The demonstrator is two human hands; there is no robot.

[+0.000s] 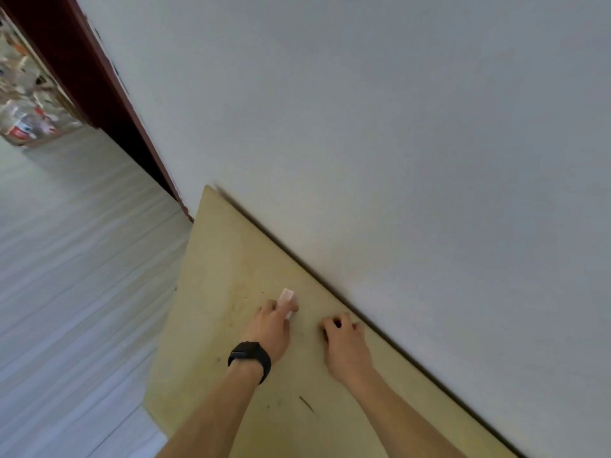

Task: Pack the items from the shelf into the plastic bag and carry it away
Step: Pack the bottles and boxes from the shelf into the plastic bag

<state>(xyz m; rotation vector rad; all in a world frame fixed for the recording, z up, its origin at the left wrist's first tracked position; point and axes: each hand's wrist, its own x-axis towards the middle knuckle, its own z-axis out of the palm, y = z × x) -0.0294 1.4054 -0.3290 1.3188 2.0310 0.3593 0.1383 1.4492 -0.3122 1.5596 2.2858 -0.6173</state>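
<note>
Far left, blurred clutter (23, 104), unreadable. On the tan shelf (215, 276), between its front and wall edges, our left hand (269, 328), black watch (249, 357) on the wrist, pinches a small pale item (287, 297) too blurred to identify. Our right hand (345, 345) sits at the wall edge, fingers curled; whether it holds anything we cannot tell.

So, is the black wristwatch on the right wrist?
No, the black wristwatch sits behind the left hand, which holds a small pale item.

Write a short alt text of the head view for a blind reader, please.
The left hand, wearing a black watch, pinches a small pale item on a tan shelf against a white wall. The right hand rests beside it, fingers curled; whether it holds anything is unclear.
</note>
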